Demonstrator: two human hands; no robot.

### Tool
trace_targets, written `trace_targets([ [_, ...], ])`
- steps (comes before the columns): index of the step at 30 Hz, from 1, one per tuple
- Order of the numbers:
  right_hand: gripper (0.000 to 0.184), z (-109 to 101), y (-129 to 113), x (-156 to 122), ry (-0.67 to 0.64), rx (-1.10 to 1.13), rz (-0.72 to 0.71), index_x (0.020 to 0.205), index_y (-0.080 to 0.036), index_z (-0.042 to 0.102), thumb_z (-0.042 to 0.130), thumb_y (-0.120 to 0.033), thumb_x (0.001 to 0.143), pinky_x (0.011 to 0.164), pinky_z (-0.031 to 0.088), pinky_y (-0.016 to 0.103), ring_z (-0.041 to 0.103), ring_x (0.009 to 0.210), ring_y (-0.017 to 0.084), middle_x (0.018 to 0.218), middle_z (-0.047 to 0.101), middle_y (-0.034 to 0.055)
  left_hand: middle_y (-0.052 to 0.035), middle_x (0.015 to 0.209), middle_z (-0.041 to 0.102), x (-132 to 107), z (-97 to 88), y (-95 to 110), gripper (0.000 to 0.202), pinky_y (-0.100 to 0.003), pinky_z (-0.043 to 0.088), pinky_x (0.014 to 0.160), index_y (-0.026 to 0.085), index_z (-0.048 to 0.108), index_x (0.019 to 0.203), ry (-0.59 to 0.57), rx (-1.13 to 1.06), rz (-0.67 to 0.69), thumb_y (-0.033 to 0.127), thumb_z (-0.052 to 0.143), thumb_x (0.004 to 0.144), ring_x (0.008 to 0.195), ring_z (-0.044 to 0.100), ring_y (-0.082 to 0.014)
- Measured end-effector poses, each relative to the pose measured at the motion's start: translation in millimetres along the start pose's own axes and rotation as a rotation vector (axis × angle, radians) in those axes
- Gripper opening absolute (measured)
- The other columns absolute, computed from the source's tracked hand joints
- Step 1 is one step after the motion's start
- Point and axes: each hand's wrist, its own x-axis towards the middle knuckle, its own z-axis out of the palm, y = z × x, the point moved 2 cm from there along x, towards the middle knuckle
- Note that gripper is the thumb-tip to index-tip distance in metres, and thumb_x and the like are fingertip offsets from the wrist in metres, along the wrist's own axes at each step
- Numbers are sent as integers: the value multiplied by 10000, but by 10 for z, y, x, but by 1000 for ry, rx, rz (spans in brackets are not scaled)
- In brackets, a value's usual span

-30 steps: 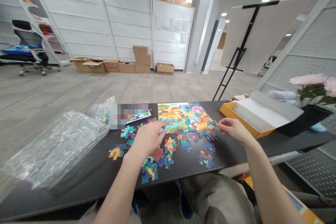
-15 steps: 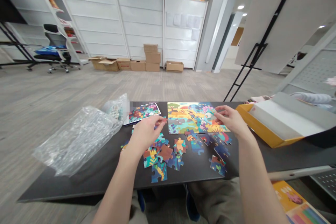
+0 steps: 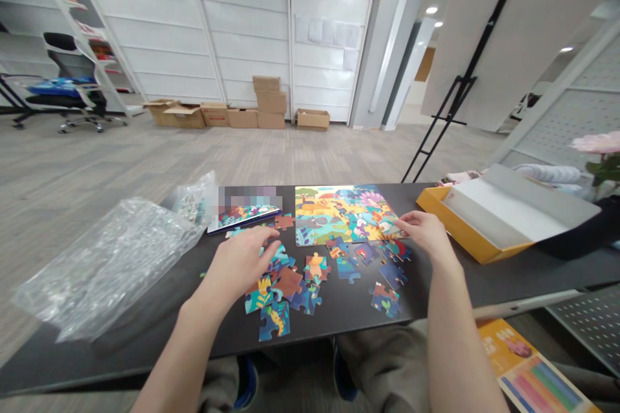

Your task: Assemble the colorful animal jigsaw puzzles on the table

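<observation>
A jigsaw puzzle (image 3: 329, 216) with a bright animal scene lies joined up at the far side of the black table. My right hand (image 3: 426, 232) is at its right edge, thumb and fingertips pinched at an edge piece there. My left hand (image 3: 245, 258) hovers over the left part of a pile of loose puzzle pieces (image 3: 288, 282), fingers bent and thumb apart, with nothing visible in it. Just beyond its fingers lies a reddish-brown piece (image 3: 285, 221). More loose pieces (image 3: 386, 300) lie below the puzzle. A picture sheet (image 3: 242, 214), partly blurred out, lies left of it.
A crumpled clear plastic bag (image 3: 111, 258) covers the table's left side. On the right stands an open yellow box (image 3: 465, 232) with a white inside. A yellow printed box (image 3: 527, 361) lies lower right. Beyond the table are cardboard boxes (image 3: 245, 117) and a stand (image 3: 448, 110).
My left hand has let go of the reddish-brown piece and drawn back over the pile. My right hand's fingers have come down and closed at the puzzle's right edge. The view has turned slightly right.
</observation>
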Motion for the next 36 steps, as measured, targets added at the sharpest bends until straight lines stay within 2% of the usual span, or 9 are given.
trace_targets([
  [5,209,108,64,31,-80,-52,33,742,-180,735,715,-388,728,569,487,264,708,618,215,631,742,60,-43,1162,756,32,61,60,327,-314,522,857,228,703,1136,0,-2,64,369,464,965,1060,703,-231],
  [11,368,2,49,21,-77,-192,-42,675,-179,767,590,-470,815,540,410,276,662,608,209,570,714,67,-35,1153,756,48,80,84,309,-311,520,837,239,706,1127,11,16,80,361,474,964,1033,711,-232],
  [15,318,-45,28,21,3,-251,-65,751,-182,789,604,-434,809,600,421,292,679,703,228,690,756,77,-42,1160,752,42,83,81,320,-322,520,841,231,702,1126,6,39,85,368,457,973,1059,703,-242],
  [17,305,-27,27,20,0,-237,-97,798,-180,798,637,-439,789,622,440,293,680,721,229,749,763,80,-43,1159,751,39,90,79,326,-329,523,840,231,702,1128,2,43,91,370,450,974,1066,701,-245],
  [20,347,34,7,7,-70,-226,-187,903,-181,807,708,-472,744,660,476,299,677,742,230,817,756,79,-41,1160,753,39,105,78,327,-329,526,843,236,702,1128,3,40,101,367,446,972,1067,701,-241],
  [24,381,115,-44,-15,-173,-246,-302,1020,-214,811,785,-435,711,766,522,335,681,835,251,976,742,92,-47,1173,750,46,115,83,342,-348,530,862,230,697,1140,-2,40,114,374,433,977,1074,701,-247],
  [29,268,173,-8,18,-268,-211,-377,1000,-241,818,765,-329,752,906,534,379,697,992,279,1114,732,98,-53,1162,752,42,104,100,349,-373,535,880,224,703,1130,-7,41,133,378,431,973,1084,698,-264],
  [33,249,180,64,53,-296,-161,-425,999,-247,805,740,-296,764,971,526,412,646,1182,313,1156,748,85,-61,1177,750,38,108,98,345,-373,537,902,221,709,1118,-11,36,154,376,441,965,1095,694,-265],
  [36,250,172,94,58,-314,-133,-421,1012,-244,795,718,-297,780,1006,514,421,660,1168,301,1158,758,77,-63,1163,753,40,121,86,341,-375,541,905,225,712,1109,-11,31,163,377,443,963,1081,699,-266],
])
